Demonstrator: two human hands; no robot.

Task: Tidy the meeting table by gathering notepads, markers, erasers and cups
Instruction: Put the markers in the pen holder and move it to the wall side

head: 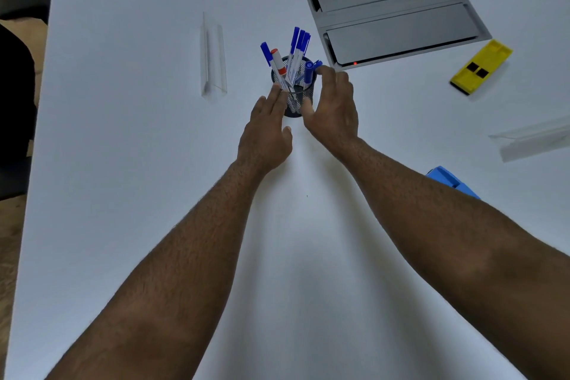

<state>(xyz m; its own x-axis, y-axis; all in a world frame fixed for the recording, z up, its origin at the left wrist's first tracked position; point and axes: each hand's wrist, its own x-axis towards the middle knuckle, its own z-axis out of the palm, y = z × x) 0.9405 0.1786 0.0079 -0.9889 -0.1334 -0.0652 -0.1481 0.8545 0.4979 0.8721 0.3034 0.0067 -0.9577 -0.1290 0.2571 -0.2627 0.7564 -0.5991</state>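
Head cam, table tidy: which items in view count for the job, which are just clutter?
For the job:
- mesh pen cup, between left hand and right hand
- markers standing in it
- yellow eraser
- blue eraser, partly behind the right forearm

Just lying about:
- clear sign holder
- second clear holder at the right edge
- grey cable hatch in the table

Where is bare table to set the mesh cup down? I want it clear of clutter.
Free: the wide stretch left of the clear sign holder, and the near table between the forearms. Crowded: right side, with cable hatch, yellow eraser and blue eraser.
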